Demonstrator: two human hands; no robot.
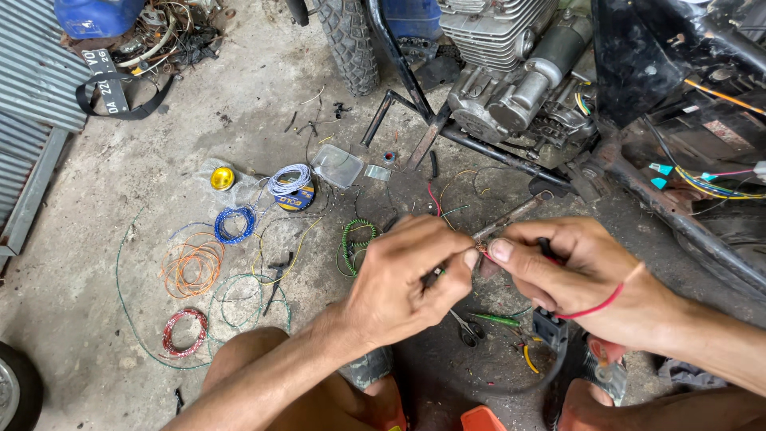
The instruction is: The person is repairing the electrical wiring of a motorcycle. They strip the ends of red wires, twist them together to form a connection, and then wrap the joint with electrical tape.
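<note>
Pinching a thin red wire (482,251) between thumb and forefinger, the left hand (411,279) is closed around it low in the middle of the view, above the concrete floor (96,183). The right hand (570,267) meets it fingertip to fingertip, also closed on the wire, whose red length loops back around the right wrist. The two hands touch at the fingertips, with no gap between them.

Left of the hands the floor holds wire coils well apart from one another: an orange coil (191,269), a blue coil (234,225), a red coil (183,332), a green coil (357,238) just beside the left hand, and a white coil (289,180) on a tape roll. A yellow lens (223,178) lies near the blue coil. Open floor shows between these coils and toward the corrugated sheet (36,72) at the left edge.

Above and right, the engine (511,80) and black frame (686,231) crowd close, leaving little room on that side. Scissors (467,327) lie on the floor just under the hands, beside a green-handled tool (495,319). The person's knees fill the bottom edge.
</note>
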